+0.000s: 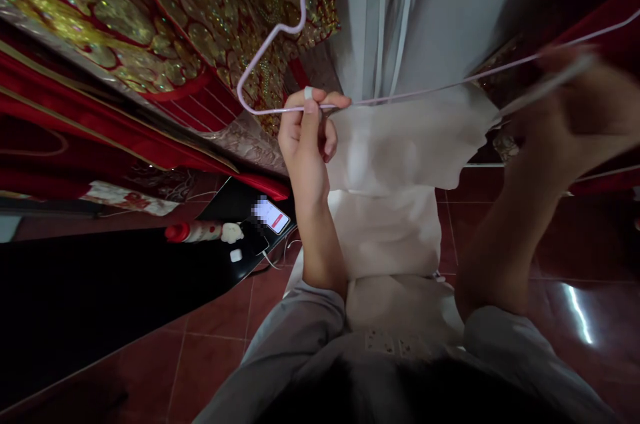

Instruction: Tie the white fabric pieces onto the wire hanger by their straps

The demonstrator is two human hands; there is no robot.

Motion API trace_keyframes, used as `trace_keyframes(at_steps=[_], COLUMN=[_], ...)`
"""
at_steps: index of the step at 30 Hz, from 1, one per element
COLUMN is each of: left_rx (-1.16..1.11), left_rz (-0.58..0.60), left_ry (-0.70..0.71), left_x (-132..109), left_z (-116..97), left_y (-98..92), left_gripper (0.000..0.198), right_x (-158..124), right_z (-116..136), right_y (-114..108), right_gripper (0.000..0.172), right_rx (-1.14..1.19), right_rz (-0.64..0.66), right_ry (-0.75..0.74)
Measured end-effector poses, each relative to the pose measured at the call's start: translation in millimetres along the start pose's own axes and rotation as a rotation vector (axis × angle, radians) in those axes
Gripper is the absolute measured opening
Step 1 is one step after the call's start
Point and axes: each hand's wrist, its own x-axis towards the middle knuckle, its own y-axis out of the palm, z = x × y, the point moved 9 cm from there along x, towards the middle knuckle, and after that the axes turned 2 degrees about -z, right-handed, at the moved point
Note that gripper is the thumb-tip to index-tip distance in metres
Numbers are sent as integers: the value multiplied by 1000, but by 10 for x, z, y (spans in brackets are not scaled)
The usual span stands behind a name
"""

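A pale pink wire clothes hanger (245, 81) spans the upper middle, its bottom bar running to the right. Closed around that bar near its left corner is my left hand (306, 127), thumb pressed against the wire. Something small and white shows on one of its fingers. Beige cloth (400, 144) hangs below the bar and reaches down towards my lap; whether it passes over the wire is unclear. My right hand (565, 104), smeared by motion, is closed near the bar's right part. A whitish strip of the cloth stretches from its right edge into that hand.
Red and gold sequinned garments (200, 24) hang at the left, close to the hanger. A black table (125, 291) at the lower left bears a lit phone (273, 214), a red-capped bottle (193, 232) and a small white case (236, 255). Red tiles (215, 351) cover the floor.
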Motion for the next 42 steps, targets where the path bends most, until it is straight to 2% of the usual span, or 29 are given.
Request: trace_keyframes(at_steps=[2,4,5,8,10,13,14,15,16,18,19,22,23,25,27,29,32,35,36,38,40,42], left_rx=[-48,-59,-47,46,117,191,229,284,338,442,476,509,534,623,702,726,680,438,309,118,71,116], left_rz=[-1,-57,-87,-152,-244,-472,-506,-471,-393,-207,-131,54,97,120,119,136,155,-15,-112,-180,-136,-78], left_ry=[0,12,28,74,137,389,488,581,645,680,652,452,385,269,185,169,289,360,329,211,121,100], left_x=[-21,-32,-31,6,51,67,68,87,123,206,248,365,393,447,499,534,525,460,426,344,255,185], left_z=[19,12,-6,-62,-113,-303,-379,-458,-521,-612,-645,-706,-727,-773,-809,-829,-808,-623,-502,-203,-9,27], left_y=[4,-71,-125,-331,-574,-1053,-1159,-1187,-1154,-976,-861,-447,-308,-110,-3,53,43,-216,-344,-436,-351,-231], left_gripper=[13,12,13,16,21,32,34,33,32,23,20,35,38,29,18,19,10,17,15,11,7,9], right_x=[-128,-160,-152,-94,-76,-101,-119,-140,-160,-200,-218,-253,-259,-261,-255,-251,-267,-292,-291,-250,-149,-19], right_z=[203,286,292,259,222,173,162,158,164,188,200,216,216,222,228,237,280,340,352,323,223,112], right_y=[624,877,917,849,817,860,878,892,891,871,854,805,798,782,764,762,794,817,817,817,805,780], right_gripper=[30,30,31,26,19,11,9,7,7,7,8,10,10,12,15,17,18,24,26,26,25,29], right_rx=[-14,-35,-56,-138,-168,-165,-168,-169,-163,-136,-122,-130,-153,-188,-200,-186,-142,-83,-67,-58,-82,-112], right_rz=[294,339,335,260,239,237,231,222,203,162,145,113,115,116,114,124,163,181,185,206,233,249], right_ry=[-64,-80,-79,-86,-82,-53,-44,-40,-45,-66,-75,-78,-76,-79,-85,-92,-124,-181,-198,-193,-126,-45])
